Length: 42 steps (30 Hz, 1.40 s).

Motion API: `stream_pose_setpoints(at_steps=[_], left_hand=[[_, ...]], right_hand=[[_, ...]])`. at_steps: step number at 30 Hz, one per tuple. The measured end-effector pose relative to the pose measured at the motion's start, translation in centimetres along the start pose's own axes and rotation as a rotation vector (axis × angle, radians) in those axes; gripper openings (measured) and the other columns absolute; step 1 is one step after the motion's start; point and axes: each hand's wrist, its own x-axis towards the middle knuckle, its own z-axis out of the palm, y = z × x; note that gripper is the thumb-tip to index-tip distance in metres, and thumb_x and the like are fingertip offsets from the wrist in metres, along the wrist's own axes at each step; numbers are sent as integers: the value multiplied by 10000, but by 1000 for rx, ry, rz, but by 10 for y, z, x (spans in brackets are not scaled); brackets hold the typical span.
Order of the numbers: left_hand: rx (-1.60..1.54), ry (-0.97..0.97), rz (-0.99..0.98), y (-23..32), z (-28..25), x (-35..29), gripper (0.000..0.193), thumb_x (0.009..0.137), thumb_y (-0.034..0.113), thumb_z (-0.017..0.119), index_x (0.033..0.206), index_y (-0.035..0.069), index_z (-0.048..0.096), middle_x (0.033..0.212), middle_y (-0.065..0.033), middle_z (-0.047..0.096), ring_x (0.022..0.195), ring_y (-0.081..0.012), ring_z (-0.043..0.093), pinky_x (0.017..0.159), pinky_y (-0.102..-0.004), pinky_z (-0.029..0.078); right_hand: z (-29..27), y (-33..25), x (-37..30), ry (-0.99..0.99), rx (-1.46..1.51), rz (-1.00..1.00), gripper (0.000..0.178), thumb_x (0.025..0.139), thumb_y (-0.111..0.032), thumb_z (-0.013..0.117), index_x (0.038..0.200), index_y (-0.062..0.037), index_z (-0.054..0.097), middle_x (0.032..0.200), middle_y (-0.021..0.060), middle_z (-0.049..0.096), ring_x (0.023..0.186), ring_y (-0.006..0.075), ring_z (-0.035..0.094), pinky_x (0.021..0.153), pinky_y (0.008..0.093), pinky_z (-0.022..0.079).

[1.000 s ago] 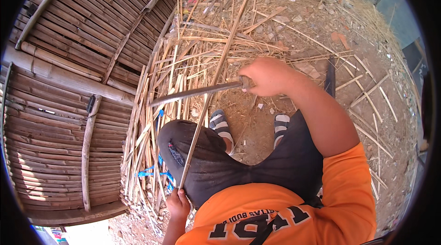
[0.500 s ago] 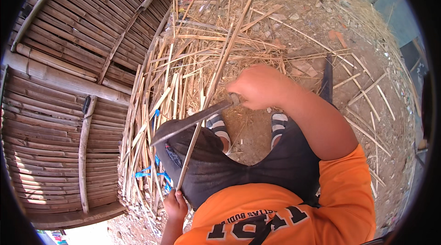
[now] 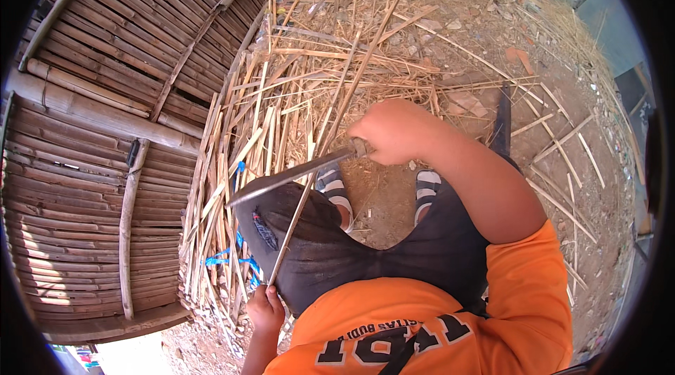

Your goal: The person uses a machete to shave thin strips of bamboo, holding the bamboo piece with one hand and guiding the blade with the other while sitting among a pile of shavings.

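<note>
My right hand is closed around the handle of a large knife, its long dark blade pointing left above my left thigh. Under the blade runs a long, thin bamboo strip, sloping from my left side up and away to the right. My left hand pinches the near end of this strip beside my left hip. Beyond the blade the strip appears parted into two lengths. Whether the edge touches the bamboo I cannot tell.
A heap of split bamboo strips lies on the left, with blue plastic ties near it. A bamboo-slat wall stands at the left. More strips are scattered on the dirt floor at the right. My sandalled feet are ahead.
Beyond the blade, the strip shows a wider gap between its two lengths. The knife and my right hand have barely moved. My left hand keeps its grip, shifted very slightly.
</note>
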Motion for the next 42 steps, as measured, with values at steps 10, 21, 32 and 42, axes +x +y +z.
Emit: stream_pose_setpoints(at_steps=[10, 21, 32, 42], left_hand=[[14, -15, 29, 12, -7, 3, 328, 1012, 229, 515, 754, 29, 552, 576, -202, 546, 522, -443, 556, 481, -501, 411], [-41, -2, 2, 8, -2, 4, 398, 1029, 268, 503, 722, 18, 543, 573, -224, 539, 542, -462, 556, 502, -518, 408], [23, 16, 41, 5, 4, -1, 335, 1013, 258, 519, 761, 38, 548, 572, -210, 541, 534, -452, 554, 501, -527, 409], [-20, -14, 11, 12, -3, 3, 333, 1005, 240, 520, 744, 33, 527, 583, -221, 540, 549, -463, 551, 504, -532, 401]], right_hand=[[9, 18, -5, 39, 212, 175, 370, 830, -297, 758, 1085, -42, 678, 912, 208, 702, 922, 408, 676, 821, 496, 526], [8, 65, -5, 82, 329, 312, 420, 823, -311, 762, 1122, -28, 680, 1013, 219, 696, 977, 383, 668, 852, 460, 521], [-3, 29, -11, 63, 121, 215, 316, 830, -268, 748, 1043, -44, 681, 858, 200, 692, 853, 401, 675, 754, 479, 542], [8, 3, -6, 83, 93, 83, 287, 818, -263, 756, 986, -47, 669, 816, 191, 683, 837, 401, 675, 730, 501, 535]])
